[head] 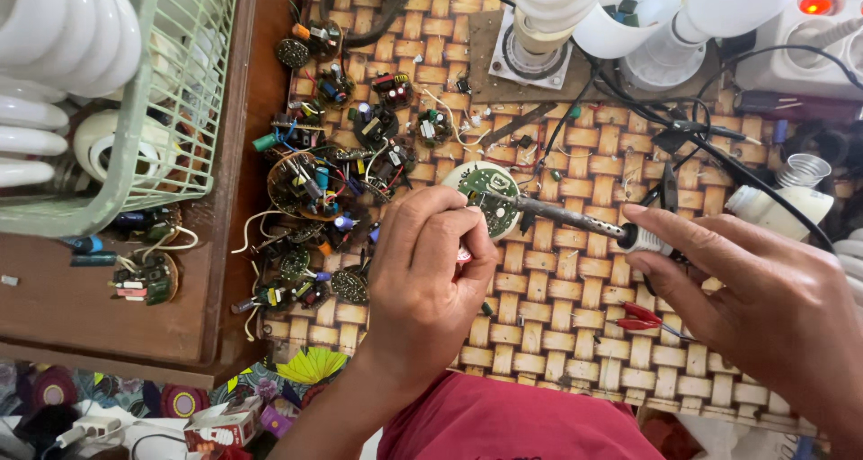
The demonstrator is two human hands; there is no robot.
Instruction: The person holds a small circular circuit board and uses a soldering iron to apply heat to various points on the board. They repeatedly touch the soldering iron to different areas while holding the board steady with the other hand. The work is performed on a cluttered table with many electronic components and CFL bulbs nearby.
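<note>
On the woven mat (575, 334), left hand (430, 271) pinches a round circuit board (485, 190); right hand's (764, 307) grip clasps a soldering iron (562, 215).

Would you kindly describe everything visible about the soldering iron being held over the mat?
The soldering iron has a long dark metal barrel and a white collar joining a dark handle. It lies nearly level, tip pointing left. The right hand grips its handle; its tip meets the round green circuit board, which the left hand steadies above the woven mat.
</note>
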